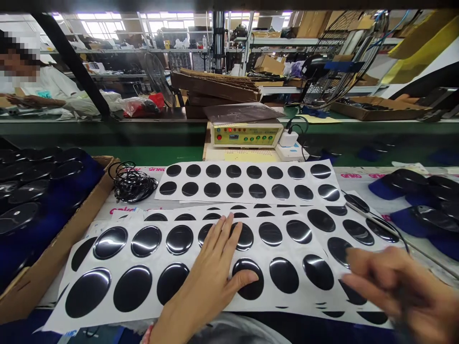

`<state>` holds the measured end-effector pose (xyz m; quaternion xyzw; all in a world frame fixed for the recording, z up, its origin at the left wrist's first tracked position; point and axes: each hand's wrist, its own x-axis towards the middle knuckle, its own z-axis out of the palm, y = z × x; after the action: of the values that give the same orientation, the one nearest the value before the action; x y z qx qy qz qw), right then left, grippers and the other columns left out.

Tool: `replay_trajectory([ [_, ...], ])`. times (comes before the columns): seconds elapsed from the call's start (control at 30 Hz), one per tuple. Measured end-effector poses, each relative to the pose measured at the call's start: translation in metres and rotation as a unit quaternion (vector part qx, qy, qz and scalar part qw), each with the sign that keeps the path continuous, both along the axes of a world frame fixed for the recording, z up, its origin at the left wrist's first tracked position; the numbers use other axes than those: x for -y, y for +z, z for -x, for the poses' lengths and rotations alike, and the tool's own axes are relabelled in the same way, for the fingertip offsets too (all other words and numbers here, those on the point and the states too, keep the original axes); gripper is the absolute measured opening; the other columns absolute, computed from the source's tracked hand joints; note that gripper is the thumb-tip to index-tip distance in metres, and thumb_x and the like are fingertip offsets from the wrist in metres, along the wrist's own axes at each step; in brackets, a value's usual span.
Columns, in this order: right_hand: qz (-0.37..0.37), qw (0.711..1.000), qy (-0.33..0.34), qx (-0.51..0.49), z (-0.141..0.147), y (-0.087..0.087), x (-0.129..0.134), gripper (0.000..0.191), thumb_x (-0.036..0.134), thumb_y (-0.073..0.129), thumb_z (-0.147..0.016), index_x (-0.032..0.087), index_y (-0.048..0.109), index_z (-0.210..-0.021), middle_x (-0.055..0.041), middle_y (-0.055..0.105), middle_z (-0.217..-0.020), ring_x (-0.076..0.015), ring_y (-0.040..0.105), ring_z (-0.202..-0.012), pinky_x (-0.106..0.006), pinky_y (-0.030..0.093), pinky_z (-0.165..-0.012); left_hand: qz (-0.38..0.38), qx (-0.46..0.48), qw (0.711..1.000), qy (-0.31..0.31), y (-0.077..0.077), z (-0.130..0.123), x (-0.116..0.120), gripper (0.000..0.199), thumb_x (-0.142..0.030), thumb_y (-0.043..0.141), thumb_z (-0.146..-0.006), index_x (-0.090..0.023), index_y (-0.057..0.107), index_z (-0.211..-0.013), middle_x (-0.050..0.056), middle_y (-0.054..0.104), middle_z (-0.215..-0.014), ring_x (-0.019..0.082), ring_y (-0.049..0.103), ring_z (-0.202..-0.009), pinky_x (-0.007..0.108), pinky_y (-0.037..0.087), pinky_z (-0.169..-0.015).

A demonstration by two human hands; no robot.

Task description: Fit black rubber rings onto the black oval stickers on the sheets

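Note:
My left hand (206, 274) lies flat with fingers stretched out on a white sheet (263, 254) of glossy black oval stickers. Its thumb rests across one lower-row sticker (249, 289). On the right, my right hand (398, 286) is blurred by motion, its fingers curled around something dark that I cannot make out. It hovers over or beside the right end of the sheets; contact is unclear. More sheets overlap beneath, and another sticker sheet (224, 180) lies farther back. A thin metal rod (426, 255) lies slantwise near my right hand.
A cardboard box (71, 229) of dark blue, black-topped parts stands left, beside coiled black cable (132, 184). More such parts (430, 220) sit right. Behind are a yellow control box (247, 135), a white plug (289, 138) and stacked cardboard (218, 88). A person (46, 86) works far left.

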<state>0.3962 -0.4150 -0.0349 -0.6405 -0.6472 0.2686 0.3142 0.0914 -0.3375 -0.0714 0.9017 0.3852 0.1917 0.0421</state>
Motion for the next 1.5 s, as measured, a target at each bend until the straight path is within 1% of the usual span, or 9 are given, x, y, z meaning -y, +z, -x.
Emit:
replay_trajectory([
  [0.07,0.035,0.991,0.124,0.019,0.036,-0.002,-0.02,0.007,0.02,0.051,-0.082,0.027,0.049,-0.081,0.0016,0.06,-0.067,-0.0141,0.056,-0.057,-0.027,0.049,-0.058,-0.004,0.031,0.999,0.034,0.008,0.011,0.003,0.056,-0.04,0.036,-0.098,-0.018,0.021,-0.147,0.007,0.021,-0.155,0.024,0.018,-0.143,0.044,0.036,-0.111],
  [0.23,0.051,0.927,0.337,0.156,0.112,-0.01,-0.061,0.055,0.0,0.041,-0.076,0.027,0.047,-0.124,0.0013,0.067,-0.092,-0.0133,0.062,-0.074,-0.025,0.046,-0.069,-0.052,0.028,0.995,0.082,-0.009,0.036,0.003,0.041,-0.026,0.041,-0.097,-0.019,0.04,-0.137,0.007,0.038,-0.147,0.025,0.029,-0.139,0.05,0.032,-0.112],
  [0.47,0.055,0.924,0.337,0.171,0.117,-0.006,-0.07,0.029,-0.003,0.042,-0.072,0.019,0.051,-0.089,0.0003,0.054,-0.101,-0.0077,0.061,-0.071,-0.022,0.041,-0.064,-0.07,-0.018,0.991,0.112,-0.028,0.036,-0.001,0.039,-0.031,0.042,-0.097,-0.019,0.043,-0.134,0.007,0.046,-0.142,0.026,0.04,-0.133,0.05,0.039,-0.106],
  [0.67,-0.017,0.916,0.329,0.23,0.108,-0.021,-0.062,0.055,-0.002,0.044,-0.074,0.026,0.048,-0.122,-0.0017,0.051,-0.097,-0.0103,0.058,-0.07,-0.023,0.04,-0.061,-0.071,-0.017,0.991,0.114,-0.023,0.036,0.002,0.039,-0.029,0.042,-0.097,-0.019,0.044,-0.134,0.008,0.045,-0.142,0.027,0.04,-0.133,0.051,0.039,-0.107],
  [0.97,0.017,0.944,0.307,0.12,0.09,-0.024,-0.048,0.04,-0.005,0.04,-0.069,0.024,0.052,-0.093,-0.0036,0.048,-0.108,-0.0096,0.059,-0.073,-0.025,0.048,-0.069,-0.068,-0.025,0.991,0.116,-0.024,0.035,0.002,0.038,-0.031,0.043,-0.097,-0.019,0.046,-0.133,0.009,0.047,-0.141,0.026,0.042,-0.132,0.05,0.04,-0.105],
  [1.13,-0.017,0.99,0.142,0.001,0.043,0.003,-0.03,0.02,0.013,0.054,-0.076,0.024,0.038,-0.073,-0.0049,0.052,-0.111,-0.018,0.061,-0.082,-0.029,0.054,-0.063,-0.076,-0.021,0.99,0.115,-0.024,0.036,0.003,0.039,-0.03,0.042,-0.097,-0.017,0.045,-0.134,0.01,0.046,-0.142,0.026,0.041,-0.133,0.049,0.04,-0.106],
  [1.23,-0.109,0.993,0.022,-0.033,0.031,0.012,-0.038,0.03,0.026,0.057,-0.082,0.025,0.029,-0.069,-0.0002,0.054,-0.076,-0.0157,0.054,-0.059,-0.027,0.047,-0.049,-0.077,-0.021,0.991,0.11,-0.025,0.037,0.003,0.04,-0.031,0.043,-0.097,-0.017,0.045,-0.135,0.01,0.045,-0.142,0.026,0.04,-0.133,0.049,0.039,-0.106],
  [1.4,0.032,0.97,0.218,0.103,0.077,0.008,-0.091,0.005,0.022,0.05,-0.086,0.025,0.054,-0.084,0.0027,0.058,-0.064,-0.0127,0.056,-0.056,-0.023,0.043,-0.054,-0.066,-0.025,0.994,0.088,-0.023,0.038,0.003,0.041,-0.03,0.043,-0.096,-0.018,0.043,-0.136,0.007,0.043,-0.144,0.026,0.039,-0.134,0.048,0.04,-0.107],
  [1.5,0.076,0.93,0.327,0.146,0.108,0.003,-0.123,0.031,0.011,0.044,-0.083,0.026,0.057,-0.107,0.0027,0.07,-0.08,-0.0132,0.063,-0.069,-0.023,0.043,-0.066,-0.066,-0.024,0.994,0.087,-0.021,0.038,0.003,0.04,-0.03,0.043,-0.096,-0.018,0.044,-0.135,0.005,0.042,-0.144,0.025,0.039,-0.134,0.049,0.041,-0.106],
])
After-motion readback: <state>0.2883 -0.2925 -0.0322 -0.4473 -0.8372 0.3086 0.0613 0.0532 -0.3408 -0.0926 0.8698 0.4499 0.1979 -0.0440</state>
